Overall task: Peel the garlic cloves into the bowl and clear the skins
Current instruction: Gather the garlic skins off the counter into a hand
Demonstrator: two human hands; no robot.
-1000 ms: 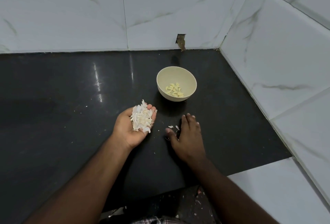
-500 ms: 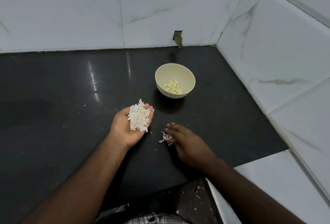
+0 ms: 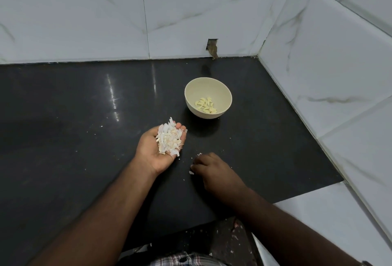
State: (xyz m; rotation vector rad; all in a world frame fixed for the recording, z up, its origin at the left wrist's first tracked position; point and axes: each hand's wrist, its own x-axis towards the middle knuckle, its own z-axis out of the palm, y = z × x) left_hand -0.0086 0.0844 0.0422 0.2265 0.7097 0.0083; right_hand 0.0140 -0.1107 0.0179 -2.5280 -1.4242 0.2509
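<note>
Left hand (image 3: 161, 149) cupped, relaxed, carrying skins (image 3: 169, 140) | right hand (image 3: 212, 170) curled, pinching scraps (image 3: 191, 172) | skins judged featherlight, papery, easily scattered; pinch loosely.

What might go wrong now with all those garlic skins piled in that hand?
The skins are heaped loosely on the open left hand, so a tilt or a puff of air could scatter them back over the black counter. That hand is also close to the bowl, so flakes might drop onto the peeled cloves. The right hand may miss the tiny bits by its fingertips.

black counter (image 3: 63, 138) bears bowl (image 3: 192, 104), skin bits (image 3: 191, 173).
</note>
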